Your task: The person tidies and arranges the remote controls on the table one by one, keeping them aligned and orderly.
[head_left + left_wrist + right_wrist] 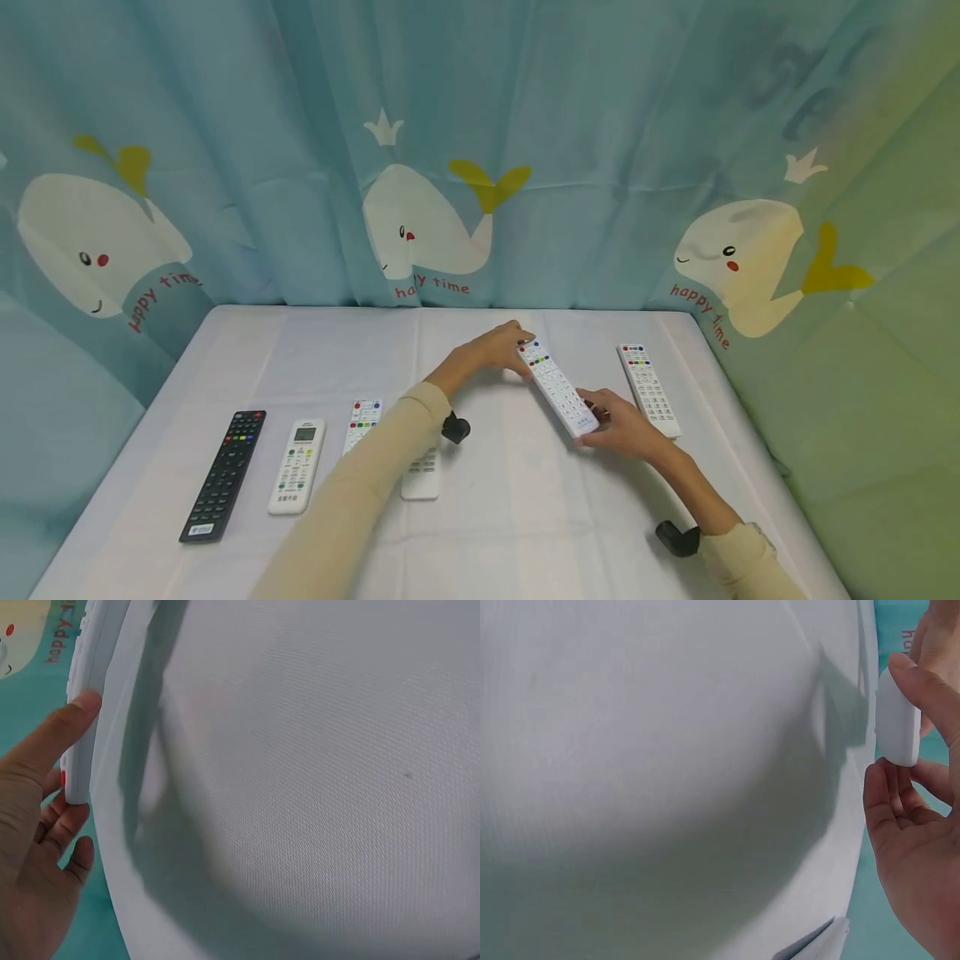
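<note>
Both hands hold one white remote control (557, 387) over the right half of the table, its button side up and its length slanting down to the right. At its far end, my left hand (501, 348) grips it; the left wrist view shows the thumb (86, 703) on one edge and fingers beneath the end. My right hand (621, 425) pinches the near end, with the thumb (902, 663) on one edge and fingertips under the opposite one. Shadows of hands and remote fall on the white cloth in both wrist views.
To the right lies another white remote (649, 392). On the left are a black remote (223, 477) and a white remote with a small screen (297, 467). Two more white remotes (364, 414) (422, 478) lie partly under the left sleeve. A whale-print curtain (585, 167) encloses the table (510, 525).
</note>
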Demonstrator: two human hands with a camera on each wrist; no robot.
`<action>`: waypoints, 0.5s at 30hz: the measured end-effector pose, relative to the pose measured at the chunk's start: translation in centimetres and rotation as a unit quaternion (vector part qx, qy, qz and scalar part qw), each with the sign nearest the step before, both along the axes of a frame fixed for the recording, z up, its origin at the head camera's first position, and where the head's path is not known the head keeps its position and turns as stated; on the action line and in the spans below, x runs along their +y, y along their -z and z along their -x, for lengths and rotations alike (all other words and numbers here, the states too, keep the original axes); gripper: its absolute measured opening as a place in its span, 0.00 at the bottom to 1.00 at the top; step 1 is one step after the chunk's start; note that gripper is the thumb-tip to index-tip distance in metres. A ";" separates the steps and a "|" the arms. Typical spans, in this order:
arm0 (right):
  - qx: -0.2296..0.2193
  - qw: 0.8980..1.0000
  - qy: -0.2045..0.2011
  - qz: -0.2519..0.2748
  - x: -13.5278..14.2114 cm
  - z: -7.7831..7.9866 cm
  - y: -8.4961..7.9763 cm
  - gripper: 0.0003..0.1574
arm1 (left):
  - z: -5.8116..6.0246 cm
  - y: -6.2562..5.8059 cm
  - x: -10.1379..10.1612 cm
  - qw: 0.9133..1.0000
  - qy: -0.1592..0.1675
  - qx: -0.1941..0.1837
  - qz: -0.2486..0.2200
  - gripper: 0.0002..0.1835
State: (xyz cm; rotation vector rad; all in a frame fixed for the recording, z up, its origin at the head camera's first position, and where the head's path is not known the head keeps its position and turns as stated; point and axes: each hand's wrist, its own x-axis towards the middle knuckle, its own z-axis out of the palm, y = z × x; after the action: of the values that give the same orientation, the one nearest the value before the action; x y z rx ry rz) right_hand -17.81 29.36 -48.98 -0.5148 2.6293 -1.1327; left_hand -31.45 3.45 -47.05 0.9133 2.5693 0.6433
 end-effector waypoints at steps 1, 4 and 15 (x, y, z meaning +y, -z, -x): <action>0.003 1.000 -0.001 0.001 0.0 -0.1 -0.1 0.53 | 0.0 -0.1 -0.1 1.000 0.002 0.000 -0.002 0.45; 0.014 1.000 -0.008 0.004 -0.2 -0.3 -0.3 0.52 | -0.2 -0.3 -0.5 1.000 0.005 0.001 -0.006 0.44; 0.032 0.999 0.000 -0.001 -1.8 -2.1 -1.4 0.52 | -1.5 -1.3 -1.7 0.999 0.026 0.011 -0.018 0.45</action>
State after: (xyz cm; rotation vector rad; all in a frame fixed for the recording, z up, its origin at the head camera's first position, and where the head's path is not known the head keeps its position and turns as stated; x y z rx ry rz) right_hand -15.67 27.53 -47.55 -0.5603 2.6842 -1.1323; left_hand -29.94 1.73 -45.78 1.0010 2.5513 0.6716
